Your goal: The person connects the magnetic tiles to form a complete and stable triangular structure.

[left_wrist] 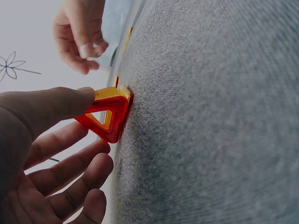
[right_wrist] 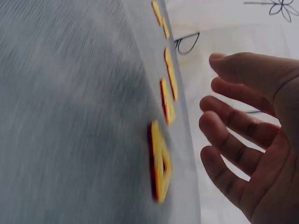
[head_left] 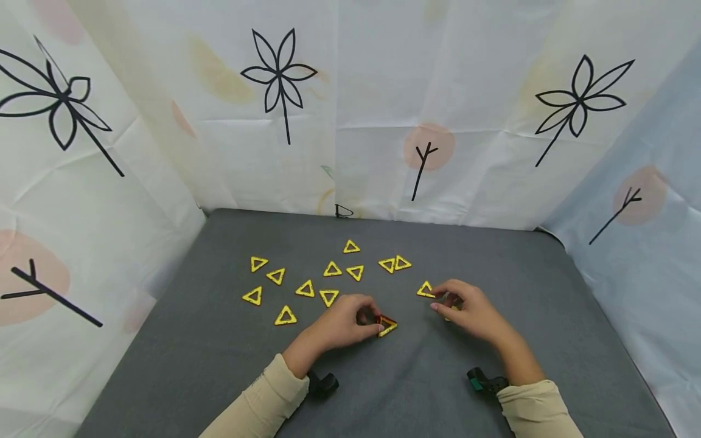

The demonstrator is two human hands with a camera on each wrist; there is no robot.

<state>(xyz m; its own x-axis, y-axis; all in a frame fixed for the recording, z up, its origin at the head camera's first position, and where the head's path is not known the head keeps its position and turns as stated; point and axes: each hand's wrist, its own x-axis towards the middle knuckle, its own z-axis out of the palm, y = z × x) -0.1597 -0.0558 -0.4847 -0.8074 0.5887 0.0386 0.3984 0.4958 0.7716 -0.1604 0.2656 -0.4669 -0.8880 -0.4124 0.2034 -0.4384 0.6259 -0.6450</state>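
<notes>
My left hand (head_left: 346, 322) pinches red and yellow triangular tiles (left_wrist: 112, 105) between thumb and fingers, near the middle of the table. In the left wrist view a red triangle frame faces the camera with yellow ones behind and above it. They touch the grey cloth along one side. My right hand (head_left: 470, 309) hovers over the table to the right, fingers loosely bent and holding nothing. Close to its fingertips lies a yellow triangular tile (head_left: 425, 295). Another yellow tile (head_left: 454, 308) is mostly hidden beneath that hand.
Several yellow triangular tiles lie scattered on the grey table (head_left: 219, 365), mainly left of centre, such as one tile (head_left: 285, 322) nearest the front. Two tiles (head_left: 387, 265) touch at the back. White patterned curtains (head_left: 372, 91) surround the table's back and sides.
</notes>
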